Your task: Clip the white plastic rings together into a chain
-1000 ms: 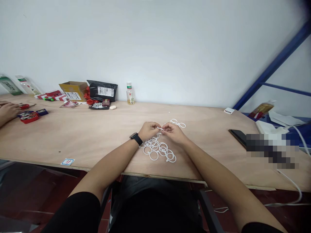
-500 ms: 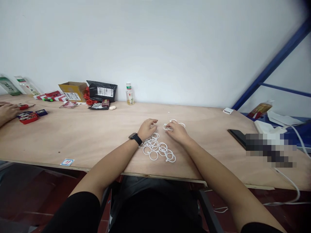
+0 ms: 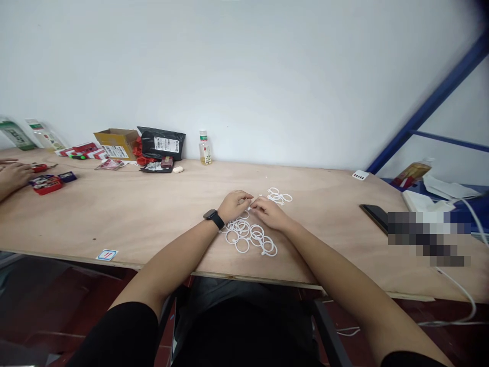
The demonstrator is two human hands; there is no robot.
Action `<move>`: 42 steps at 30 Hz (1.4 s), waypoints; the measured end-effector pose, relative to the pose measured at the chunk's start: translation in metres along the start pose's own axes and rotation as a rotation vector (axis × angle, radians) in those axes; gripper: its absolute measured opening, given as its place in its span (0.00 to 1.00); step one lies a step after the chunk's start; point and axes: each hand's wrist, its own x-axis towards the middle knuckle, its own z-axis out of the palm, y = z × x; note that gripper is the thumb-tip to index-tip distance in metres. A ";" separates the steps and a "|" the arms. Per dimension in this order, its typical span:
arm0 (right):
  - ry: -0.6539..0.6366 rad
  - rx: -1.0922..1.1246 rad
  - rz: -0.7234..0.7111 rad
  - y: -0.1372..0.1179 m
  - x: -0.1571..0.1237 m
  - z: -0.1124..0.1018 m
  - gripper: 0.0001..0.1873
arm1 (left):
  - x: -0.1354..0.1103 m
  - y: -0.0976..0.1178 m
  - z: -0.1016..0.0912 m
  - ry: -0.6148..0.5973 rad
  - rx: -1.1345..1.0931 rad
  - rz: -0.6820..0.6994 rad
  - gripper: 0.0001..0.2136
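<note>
White plastic rings (image 3: 244, 237), a loose overlapping pile, lie flat on the plywood worktop (image 3: 114, 214), at 6 o'clock from the hands, with the person seated at 6.

Held item: one white ring piece (image 3: 250, 208), at the centre of the worktop between both hands. Only a short stub shows, its long axis running roughly 9 to 3; the rest is hidden by the fingers.

Left hand (image 3: 235, 205): black smartwatch (image 3: 214, 219) on the wrist; fingers curled narrow on the held piece, its heel just above the top of the pile, so this hand is the nearer to the pile.

Right hand (image 3: 269, 214): fingers drawn narrow, meeting the left fingers at the piece; how firmly they grip is hidden. This hand is the nearer to a smaller ring cluster (image 3: 278, 196), at 1 o'clock from the held piece, close by and apart from the main pile.

Change from half a second earlier: the hands were then apart and open, the right one resting on the smaller cluster; now it has left that cluster and the two hands meet.

Also present: another person's hand (image 3: 13, 176) at far 9 o'clock, beside a red tray (image 3: 46, 185).
</note>
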 end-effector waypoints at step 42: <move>0.116 -0.270 0.129 -0.004 0.001 -0.013 0.08 | -0.001 0.001 0.000 0.132 -0.009 -0.039 0.18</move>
